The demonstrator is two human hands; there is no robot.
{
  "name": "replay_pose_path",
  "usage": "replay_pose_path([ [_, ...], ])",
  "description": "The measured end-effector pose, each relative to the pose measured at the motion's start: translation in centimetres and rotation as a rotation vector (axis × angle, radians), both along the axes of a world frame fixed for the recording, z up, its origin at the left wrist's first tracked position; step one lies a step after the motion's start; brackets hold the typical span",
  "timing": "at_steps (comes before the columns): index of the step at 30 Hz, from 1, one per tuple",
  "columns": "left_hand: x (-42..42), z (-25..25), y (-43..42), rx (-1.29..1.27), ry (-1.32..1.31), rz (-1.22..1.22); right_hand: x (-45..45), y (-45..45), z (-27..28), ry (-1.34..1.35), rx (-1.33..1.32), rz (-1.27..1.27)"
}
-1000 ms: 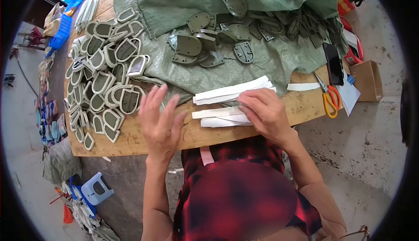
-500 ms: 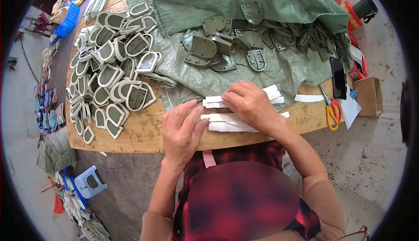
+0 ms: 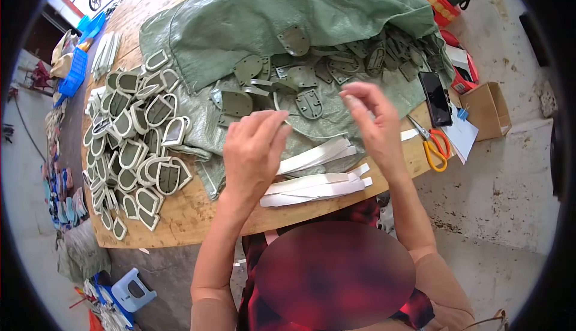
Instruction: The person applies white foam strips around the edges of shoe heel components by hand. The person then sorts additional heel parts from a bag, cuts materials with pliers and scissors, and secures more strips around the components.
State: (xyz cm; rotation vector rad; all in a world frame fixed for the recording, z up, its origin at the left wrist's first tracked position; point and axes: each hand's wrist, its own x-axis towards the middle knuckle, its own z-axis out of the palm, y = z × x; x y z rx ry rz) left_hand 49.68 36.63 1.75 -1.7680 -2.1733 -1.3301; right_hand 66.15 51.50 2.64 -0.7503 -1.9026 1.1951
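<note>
Both of my hands are raised over the near part of the table. My left hand [image 3: 255, 151] has its fingers curled together; what they hold, if anything, is hidden. A thin pale line curves beside its fingertips, and I cannot tell whether it is a strip or a fold. To the right, my right hand [image 3: 377, 124] brings thumb and forefinger together above the green sack [image 3: 264, 19], with nothing clear between them. Below and between the hands lie white strips in two bundles, an upper bundle [image 3: 318, 154] and a lower bundle [image 3: 315, 188]. Olive-green rounded plates [image 3: 309, 104] rest on the sack ahead.
At left is a heap of green plates with white rims [image 3: 133, 154]. Orange-handled scissors [image 3: 433, 151], a black phone [image 3: 435, 98] and a cardboard box [image 3: 487, 112] are at right. A blue stool [image 3: 133, 290] stands on the floor. More white strips [image 3: 107, 55] lie far left.
My hands have lifted off the white strips and moved apart, the right one up and to the right. The upper bundle now lies slanted and fanned. The camera view has shifted.
</note>
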Motion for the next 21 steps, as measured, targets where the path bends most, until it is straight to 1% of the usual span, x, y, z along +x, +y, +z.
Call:
replay_pose_path([
  [2, 0.2, 1.7, 0.3, 0.015, -0.261, 0.008, -0.4, -0.4, -0.4, -0.146, -0.014, 0.039],
  [3, 0.8, 3.6, 0.0, 0.119, -0.488, -0.036, -1.1, -0.2, -0.9, -0.181, 0.107, 0.096],
  [5, 1.7, 8.4, -1.6, 0.249, -0.425, -0.109, -2.9, -0.6, -2.1, -0.261, 0.339, 0.173],
  [7, 2.7, 11.5, -4.0, 0.503, -0.667, -0.361, -5.0, -1.3, -2.8, -0.335, 0.580, 0.208],
  [8, 3.2, 12.8, -5.2, 0.628, -0.802, -0.531, -5.5, -1.3, -3.4, -0.411, 0.622, 0.231],
  [9, 3.5, 13.4, -5.7, 0.713, -0.899, -0.651, -6.3, -1.3, -4.2, -0.482, 0.666, 0.253],
  [10, 3.9, 14.0, -6.0, 0.751, -0.978, -0.747, -7.0, -1.2, -4.7, -0.551, 0.709, 0.273],
  [11, 4.2, 14.2, -6.1, 0.767, -1.033, -0.823, -7.3, -0.8, -4.3, -0.593, 0.652, 0.337],
  [14, 5.1, 14.5, -6.5, 0.753, -1.125, -0.940, -5.8, 0.0, -3.1, -0.344, 0.353, 0.221],
  [15, 5.4, 14.5, -6.4, 0.743, -1.148, -0.964, -4.9, 0.2, -1.3, -0.432, 0.208, 0.187],
  [18, 5.8, 14.5, -5.9, 0.733, -1.181, -0.993, -2.3, 1.2, -0.2, -0.019, -0.191, 0.202],
  [21, 6.1, 14.7, -5.3, 0.725, -1.201, -1.018, 0.7, 1.2, 2.9, 0.100, -0.366, 0.157],
])
